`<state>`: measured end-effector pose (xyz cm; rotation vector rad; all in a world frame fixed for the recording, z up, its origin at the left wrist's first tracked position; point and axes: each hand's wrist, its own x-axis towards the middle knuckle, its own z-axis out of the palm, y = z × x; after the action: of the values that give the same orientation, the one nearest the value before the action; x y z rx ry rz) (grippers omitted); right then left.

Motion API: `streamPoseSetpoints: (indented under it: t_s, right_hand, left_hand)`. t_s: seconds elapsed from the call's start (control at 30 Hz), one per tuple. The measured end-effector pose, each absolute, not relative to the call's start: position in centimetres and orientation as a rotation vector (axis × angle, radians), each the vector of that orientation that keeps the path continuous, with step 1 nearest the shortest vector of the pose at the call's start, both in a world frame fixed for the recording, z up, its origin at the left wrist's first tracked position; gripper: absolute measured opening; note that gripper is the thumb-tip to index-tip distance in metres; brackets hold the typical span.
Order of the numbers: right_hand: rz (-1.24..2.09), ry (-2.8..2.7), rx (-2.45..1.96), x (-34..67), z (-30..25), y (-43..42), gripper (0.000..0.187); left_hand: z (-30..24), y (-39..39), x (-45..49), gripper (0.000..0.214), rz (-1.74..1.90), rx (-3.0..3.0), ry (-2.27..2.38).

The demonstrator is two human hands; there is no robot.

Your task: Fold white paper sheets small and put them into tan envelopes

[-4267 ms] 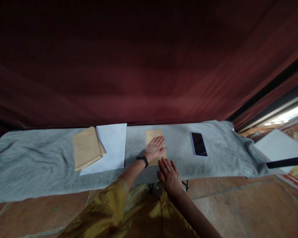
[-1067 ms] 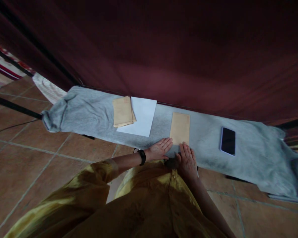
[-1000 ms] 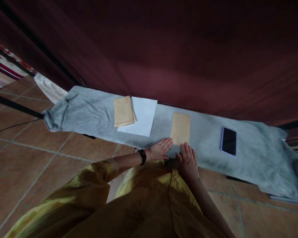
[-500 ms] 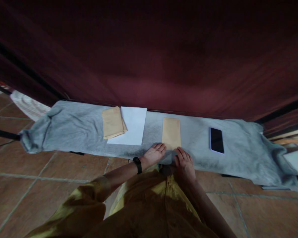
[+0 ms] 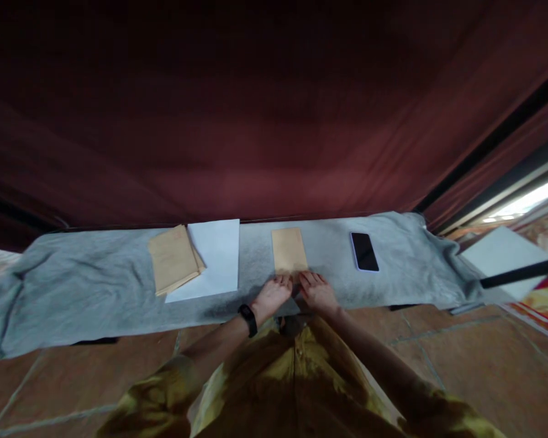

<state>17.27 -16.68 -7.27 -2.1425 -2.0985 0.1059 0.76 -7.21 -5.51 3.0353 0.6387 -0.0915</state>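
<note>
A single tan envelope point(image 5: 289, 250) lies flat on the grey cloth point(image 5: 86, 286) in front of me. My left hand point(image 5: 273, 295), with a black band on the wrist, rests at the envelope's near edge, fingers curled down onto it. Beside it, my right hand point(image 5: 317, 291) touches the same near edge with bent fingers. Whether either hand pinches the paper is unclear. Both hands sit close together, almost touching.
A stack of tan envelopes point(image 5: 172, 266) overlaps a white sheet point(image 5: 214, 258) to the left. A dark phone point(image 5: 364, 251) lies to the right. A dark red curtain point(image 5: 274, 121) hangs behind. Brown floor tiles point(image 5: 461, 359) surround the cloth; a white board point(image 5: 502, 255) lies far right.
My hands moved from lying flat near the envelope to meeting at its near edge with fingers curled. The head view swung back to the right.
</note>
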Motion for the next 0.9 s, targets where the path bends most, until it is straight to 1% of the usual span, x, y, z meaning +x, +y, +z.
streamPoseSetpoints:
  t_s: [0.2,0.33,0.43,0.5,0.6,0.63,0.7,0.8,0.9]
  right_hand:
    - [0.131,-2.204,-2.098,17.6,-5.8,-15.5,0.044]
    - [0.233,-2.117,-2.072,18.1,-5.2,-15.4,0.044]
    - [0.295,-2.015,-2.051,18.4,-5.3,-15.8,0.045]
    - [0.44,-1.684,-1.986,18.6,-5.8,-16.2,0.047]
    - [0.706,-0.849,-1.735,18.8,-6.7,-16.7,0.045]
    - [0.76,-0.661,-1.666,18.7,-7.1,-16.9,0.044]
    - [0.858,-0.485,-1.59,18.2,-7.7,-17.0,0.044]
    - [1.017,-0.372,-1.461,17.0,-8.4,-16.9,0.05]
    - [1.088,-0.246,-1.328,16.1,-8.8,-16.5,0.05]
  left_hand:
    - [-3.7,-7.3,0.8,0.039,-0.111,3.098,0.689]
    - [-3.1,-7.0,0.2,0.033,-0.145,3.119,0.737]
    - [-3.2,-6.8,0.0,0.035,-0.143,3.108,0.731]
    - [-3.3,-6.7,0.0,0.038,-0.137,3.085,0.729]
    - [-3.7,-6.6,0.2,0.037,-0.089,3.01,0.791]
    - [-3.9,-6.7,0.2,0.036,-0.063,2.981,0.818]
    - [-4.4,-6.8,0.2,0.037,-0.015,2.941,0.849]
    - [-5.2,-7.2,0.3,0.039,0.031,2.937,0.793]
    - [-6.3,-7.8,0.5,0.043,0.097,2.885,0.711]
